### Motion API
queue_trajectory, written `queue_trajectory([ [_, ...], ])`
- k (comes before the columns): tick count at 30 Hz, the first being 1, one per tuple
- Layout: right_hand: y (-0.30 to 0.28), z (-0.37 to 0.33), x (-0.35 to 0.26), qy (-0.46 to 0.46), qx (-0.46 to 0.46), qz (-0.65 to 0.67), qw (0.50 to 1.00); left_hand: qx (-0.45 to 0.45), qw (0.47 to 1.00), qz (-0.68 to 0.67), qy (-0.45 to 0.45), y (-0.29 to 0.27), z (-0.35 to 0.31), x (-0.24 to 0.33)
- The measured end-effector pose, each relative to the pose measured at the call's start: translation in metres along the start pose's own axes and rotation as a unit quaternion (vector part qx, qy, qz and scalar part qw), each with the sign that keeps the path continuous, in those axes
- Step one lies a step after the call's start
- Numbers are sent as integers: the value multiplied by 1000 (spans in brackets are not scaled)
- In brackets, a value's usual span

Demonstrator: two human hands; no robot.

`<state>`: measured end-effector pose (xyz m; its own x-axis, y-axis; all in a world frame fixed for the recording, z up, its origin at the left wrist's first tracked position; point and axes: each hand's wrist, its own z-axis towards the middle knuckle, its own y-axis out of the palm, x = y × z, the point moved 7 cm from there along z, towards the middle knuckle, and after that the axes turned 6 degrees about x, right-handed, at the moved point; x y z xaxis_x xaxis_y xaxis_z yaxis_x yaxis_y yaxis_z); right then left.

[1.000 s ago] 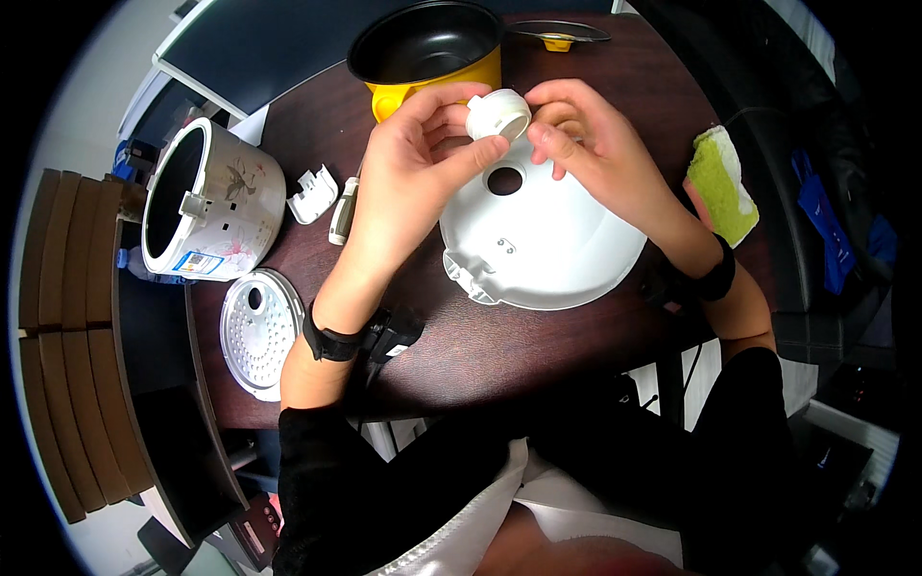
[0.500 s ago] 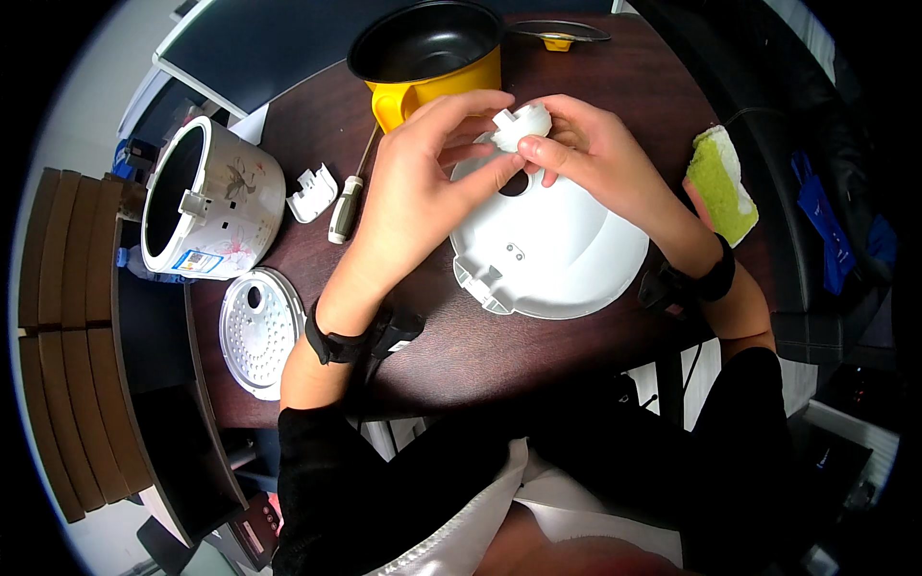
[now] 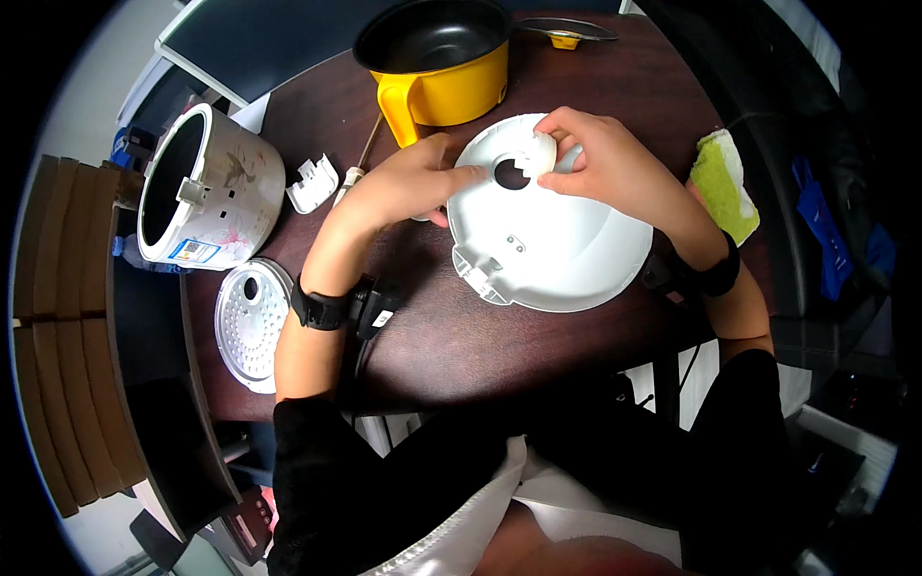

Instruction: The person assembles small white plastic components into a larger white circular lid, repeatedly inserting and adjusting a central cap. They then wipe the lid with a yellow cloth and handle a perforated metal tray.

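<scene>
A: What lies nearest?
B: A perforated metal disc (image 3: 257, 326) at the near left. Further in, a domed white cover (image 3: 567, 250) lies with its hinge part (image 3: 475, 276) facing the near side.
A: Grip condition?
B: The thumb of the left hand (image 3: 403, 187) rests on the cover's left edge; whether the fingers clamp beneath cannot be told. The right hand (image 3: 619, 158) pinches a small white cap (image 3: 541, 154) between thumb and fingers, just right of the cover's round hole (image 3: 511, 175).
A: Degree of completion?
B: Separated: the disc, the cover and a white bracket (image 3: 313, 185), all clear of the floral cooker body (image 3: 235, 197). Outstanding: the cap is not seated in the hole. Any further work cannot be judged.
A: Beyond these?
B: A screwdriver (image 3: 352, 176) beside the left wrist, then a yellow pot (image 3: 451, 91) and a glass lid (image 3: 567, 29).
</scene>
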<state>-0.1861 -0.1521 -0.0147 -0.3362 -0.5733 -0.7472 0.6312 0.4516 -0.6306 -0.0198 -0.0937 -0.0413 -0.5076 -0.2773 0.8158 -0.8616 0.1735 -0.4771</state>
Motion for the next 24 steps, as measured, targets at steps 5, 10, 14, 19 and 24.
queue_trajectory([
  [5,3,-2,8,-38,2,-33,999,-66,995,-61,-43,15,0,-2],
  [10,6,-4,4,-44,-6,-75,996,-81,976,-196,-51,19,4,-7],
  [14,5,-6,-2,-79,10,-75,994,-51,981,-188,-25,13,-10,13],
  [19,-4,-10,-27,-83,25,-94,992,32,988,-142,59,3,-32,41],
  [24,-16,-17,-50,-144,78,-119,979,156,963,-112,189,-7,-50,60],
])
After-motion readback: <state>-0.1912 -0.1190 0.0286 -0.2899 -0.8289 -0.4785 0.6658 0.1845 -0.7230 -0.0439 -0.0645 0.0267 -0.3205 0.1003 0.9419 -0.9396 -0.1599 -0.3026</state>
